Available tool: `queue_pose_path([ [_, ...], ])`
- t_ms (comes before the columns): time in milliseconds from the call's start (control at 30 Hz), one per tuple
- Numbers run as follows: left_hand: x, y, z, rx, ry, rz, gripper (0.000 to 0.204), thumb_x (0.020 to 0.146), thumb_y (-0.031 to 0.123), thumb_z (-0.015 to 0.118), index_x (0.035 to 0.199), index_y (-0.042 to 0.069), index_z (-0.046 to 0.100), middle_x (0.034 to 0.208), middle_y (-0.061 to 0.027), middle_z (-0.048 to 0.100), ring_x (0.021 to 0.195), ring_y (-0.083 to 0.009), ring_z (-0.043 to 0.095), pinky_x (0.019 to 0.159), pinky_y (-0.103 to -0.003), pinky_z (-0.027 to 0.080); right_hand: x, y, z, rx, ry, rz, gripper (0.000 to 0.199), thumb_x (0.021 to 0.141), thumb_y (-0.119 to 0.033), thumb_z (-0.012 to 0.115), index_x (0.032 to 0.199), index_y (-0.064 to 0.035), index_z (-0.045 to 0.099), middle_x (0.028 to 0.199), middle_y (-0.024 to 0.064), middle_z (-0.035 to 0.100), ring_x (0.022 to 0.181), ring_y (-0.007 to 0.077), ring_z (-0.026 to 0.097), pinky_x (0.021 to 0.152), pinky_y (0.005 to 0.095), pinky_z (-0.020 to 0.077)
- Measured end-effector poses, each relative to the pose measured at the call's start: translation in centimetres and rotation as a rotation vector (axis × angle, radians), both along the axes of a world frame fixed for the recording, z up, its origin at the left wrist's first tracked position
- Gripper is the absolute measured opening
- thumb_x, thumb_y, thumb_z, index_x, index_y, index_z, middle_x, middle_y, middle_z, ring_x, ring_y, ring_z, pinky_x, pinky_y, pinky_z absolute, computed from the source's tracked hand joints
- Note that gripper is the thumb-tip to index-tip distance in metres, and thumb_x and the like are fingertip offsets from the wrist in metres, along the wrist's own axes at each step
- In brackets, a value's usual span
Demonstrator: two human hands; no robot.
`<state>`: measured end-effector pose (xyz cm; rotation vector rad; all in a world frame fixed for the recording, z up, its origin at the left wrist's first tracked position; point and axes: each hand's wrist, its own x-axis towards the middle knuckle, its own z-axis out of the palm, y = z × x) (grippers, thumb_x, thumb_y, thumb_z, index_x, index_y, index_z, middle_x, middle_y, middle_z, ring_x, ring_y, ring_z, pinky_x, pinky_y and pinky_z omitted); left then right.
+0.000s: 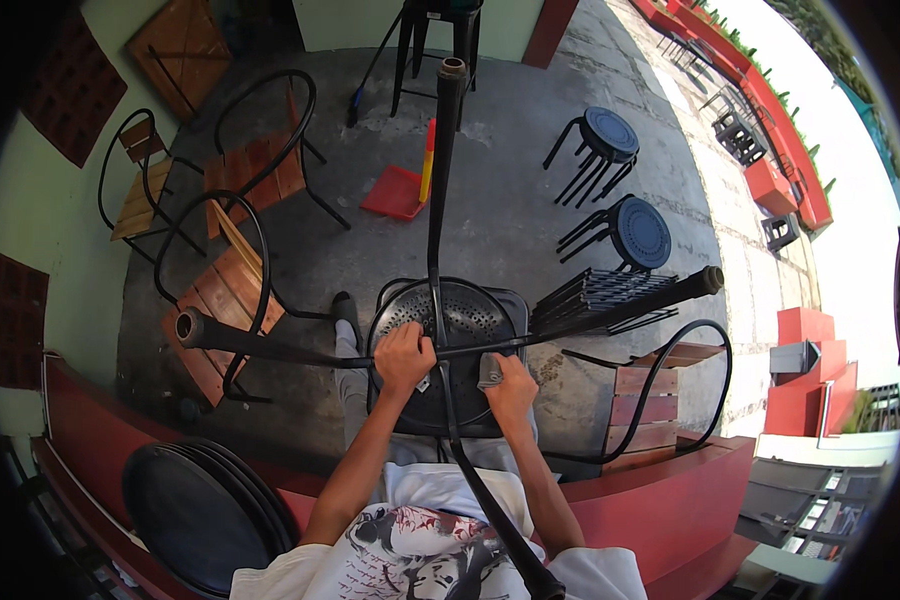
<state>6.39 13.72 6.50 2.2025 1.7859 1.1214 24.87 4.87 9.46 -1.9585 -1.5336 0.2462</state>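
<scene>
A black metal frame of four crossed legs with hollow-looking ends lies over a round black perforated seat in front of me. My left hand is closed round the frame just left of where its legs cross. To the right of the crossing, my right hand is closed on a folded grey cloth, close to the right-hand leg. One leg reaches back toward my shirt, and the others point far, left and right. The fingertips of both hands are partly hidden.
Wooden-slat chairs with black tube frames stand at left, another at right. Stacked blue-topped stools and folded black metal frames sit right. A red dustpan lies ahead; round black tabletops lean near left.
</scene>
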Motion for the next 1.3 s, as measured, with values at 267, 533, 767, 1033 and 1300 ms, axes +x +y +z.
queue_pose_path([
  [267,0.2,-0.2,0.3,0.001,-0.028,0.001,0.003,0.074,0.009,0.061,0.074,0.007,0.059,0.07,-0.0102,0.061,0.066,-0.0325,0.062,0.06,-0.044,0.049,2.0,-0.9,-1.9,0.031,-0.082,-0.154,0.029,0.076,-0.015,0.078,0.103,-0.0076,0.074,0.088,0.0122,0.064,0.079,0.038,0.067,0.066,0.0473,0.0508],
  [533,0.3,0.0,0.6,0.004,-0.05,-0.004,0.004,0.074,0.01,0.062,0.074,0.007,0.059,0.07,-0.0101,0.061,0.066,-0.033,0.062,0.06,-0.044,0.049,2.4,-0.6,-1.5,-0.008,-0.062,-0.095,0.028,0.072,-0.011,0.077,0.1,-0.0108,0.074,0.085,0.011,0.065,0.079,0.0382,0.067,0.067,0.0483,0.0508],
  [767,0.3,-0.1,0.3,-0.001,-0.046,-0.001,0.005,0.074,0.011,0.062,0.074,0.007,0.059,0.071,-0.01,0.062,0.066,-0.0332,0.063,0.06,-0.044,0.049,1.8,-3.0,-2.2,-0.021,-0.075,-0.18,0.026,0.073,-0.013,0.077,0.098,-0.0094,0.073,0.084,0.0115,0.067,0.076,0.0383,0.067,0.067,0.0478,0.0522],
  [1033,0.1,-0.1,0.1,-0.009,-0.03,-0.003,0.004,0.075,0.011,0.061,0.075,0.008,0.059,0.072,-0.0087,0.062,0.067,-0.0313,0.063,0.062,-0.044,0.049,2.9,-0.2,-1.7,0.007,-0.054,-0.155,0.016,0.081,-0.019,0.078,0.094,-0.0102,0.074,0.084,0.0149,0.071,0.077,0.0404,0.069,0.069,0.0485,0.0522],
  [1300,0.2,-0.2,-0.1,-0.004,-0.014,-0.004,0.004,0.076,0.012,0.06,0.075,0.009,0.058,0.072,-0.0081,0.061,0.069,-0.0305,0.063,0.062,-0.043,0.049,1.2,-3.9,-0.6,-0.068,-0.053,-0.192,0.015,0.083,-0.024,0.076,0.086,-0.0097,0.074,0.075,0.0177,0.069,0.072,0.0421,0.068,0.065,0.0501,0.0516],
])
